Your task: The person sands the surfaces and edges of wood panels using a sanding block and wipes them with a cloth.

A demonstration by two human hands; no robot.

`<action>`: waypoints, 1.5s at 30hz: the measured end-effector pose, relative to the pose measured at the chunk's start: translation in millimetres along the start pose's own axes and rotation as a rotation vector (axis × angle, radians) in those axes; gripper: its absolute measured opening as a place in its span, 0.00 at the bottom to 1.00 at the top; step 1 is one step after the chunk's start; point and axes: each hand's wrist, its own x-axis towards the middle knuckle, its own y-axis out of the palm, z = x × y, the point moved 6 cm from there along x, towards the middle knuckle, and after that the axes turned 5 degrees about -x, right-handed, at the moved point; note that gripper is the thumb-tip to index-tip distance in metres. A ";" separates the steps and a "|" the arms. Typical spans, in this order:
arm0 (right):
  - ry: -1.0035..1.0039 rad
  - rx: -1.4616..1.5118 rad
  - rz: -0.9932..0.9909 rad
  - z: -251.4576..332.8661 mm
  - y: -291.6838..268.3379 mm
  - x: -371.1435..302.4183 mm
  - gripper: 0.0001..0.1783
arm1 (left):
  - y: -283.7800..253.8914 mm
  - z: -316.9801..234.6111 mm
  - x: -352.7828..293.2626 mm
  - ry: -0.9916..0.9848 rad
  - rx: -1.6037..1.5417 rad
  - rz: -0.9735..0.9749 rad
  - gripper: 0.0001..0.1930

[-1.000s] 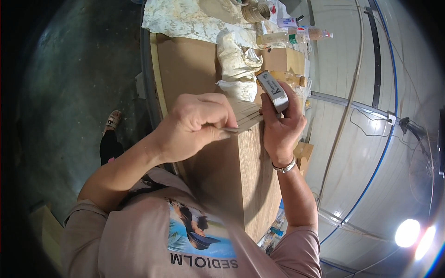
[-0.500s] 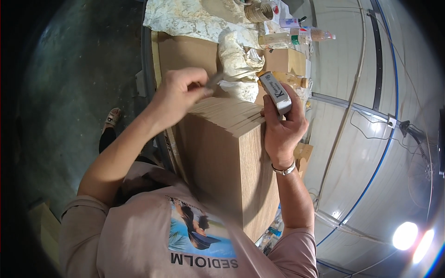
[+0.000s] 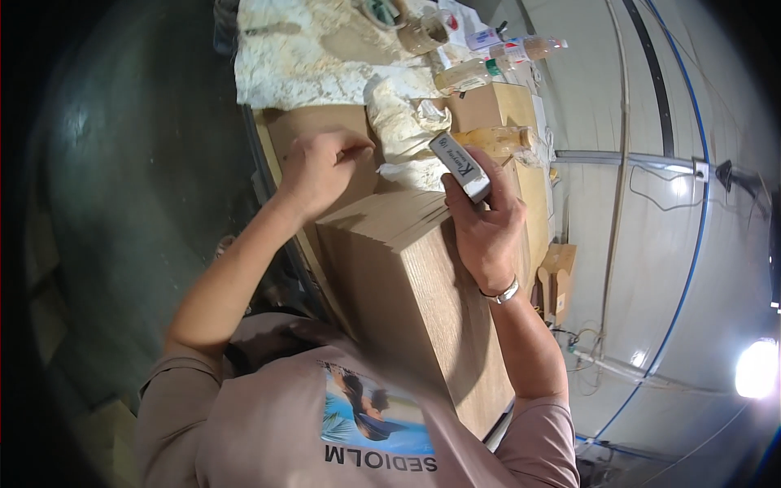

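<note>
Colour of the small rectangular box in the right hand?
The small rectangular box is grey with dark print, clearest in the head view.

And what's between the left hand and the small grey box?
In the head view, a crumpled white bundle shows between left hand and small grey box.

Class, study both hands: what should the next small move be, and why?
Probably move the left hand to the layered stack: its fingers are clear of the stack, though whether they hold anything is unclear, while the right hand is occupied with the small grey box.
</note>
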 end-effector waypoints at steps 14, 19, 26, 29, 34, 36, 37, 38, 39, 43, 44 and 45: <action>0.064 0.811 -0.004 24.0 -35.1 -35.2 0.24 | 10.6 -197.9 -26.5 0.817 0.250 0.169 0.25; -0.143 0.114 0.084 20.3 -48.6 -47.8 0.35 | -41.3 -136.2 -45.4 0.265 -0.201 0.146 0.16; -0.206 -0.168 0.106 -6.1 -14.5 -53.0 0.32 | -31.1 -88.4 -77.8 -0.013 -0.508 0.110 0.19; -0.206 -0.158 0.114 -5.1 -10.9 -53.7 0.30 | -27.8 -92.0 -79.8 0.099 -0.361 0.128 0.18; -0.190 -0.165 0.109 -3.1 -11.0 -53.9 0.29 | -34.5 -85.8 -83.7 0.108 -0.291 0.133 0.17; -0.177 -0.169 0.115 -1.9 -12.9 -55.0 0.29 | -36.2 -90.3 -83.7 0.137 -0.283 0.127 0.16; -0.172 -0.172 0.109 -1.9 -13.9 -56.8 0.29 | -36.8 -92.5 -81.8 0.160 -0.233 0.134 0.16; -0.167 -0.154 0.098 -2.4 -14.0 -56.3 0.29 | -37.3 -94.1 -77.3 0.188 -0.183 0.140 0.15; -0.161 -0.137 0.085 -1.0 -15.9 -55.0 0.30 | -42.5 -96.8 -72.8 0.253 -0.057 0.093 0.15; -0.217 -0.081 0.022 52.9 -45.6 -59.2 0.39 | -47.1 -132.4 -56.2 0.508 0.068 0.052 0.17; -0.288 -0.061 0.040 69.8 -52.3 -59.8 0.37 | -38.9 -151.1 -52.4 0.595 0.108 0.081 0.18; -0.324 -0.057 0.029 81.3 -53.4 -60.6 0.35 | -30.3 -169.4 -51.3 0.688 0.103 0.139 0.18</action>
